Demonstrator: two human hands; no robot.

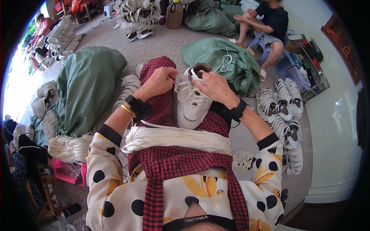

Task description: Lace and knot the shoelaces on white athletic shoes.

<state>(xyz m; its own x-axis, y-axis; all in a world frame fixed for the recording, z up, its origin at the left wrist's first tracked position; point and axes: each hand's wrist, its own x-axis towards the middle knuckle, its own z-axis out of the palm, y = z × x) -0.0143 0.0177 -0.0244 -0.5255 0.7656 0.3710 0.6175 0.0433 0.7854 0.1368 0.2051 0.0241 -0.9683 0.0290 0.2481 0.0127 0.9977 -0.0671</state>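
Note:
A white lace-up shoe [191, 106] rests on my lap, toe toward me, with its dark-lined opening at the far end. White laces cross its front, and loose loops lie on its left side. My right hand [216, 87] is closed on the shoe near the opening, thumb on the tongue area. Just left of the shoe, my left hand [162, 81] is pinched closed; what its fingertips hold is too small to make out. A thick bundle of white laces [177, 140] lies across my lap on the red-and-black checked apron [162, 163].
Green sacks [90, 86] stand at left and a green sack [200, 50] ahead. Stacked white shoes [293, 150] line the right side. A pink basket [63, 171] sits at lower left. Another person [274, 19] sits at the far right beside a blue bin [287, 71].

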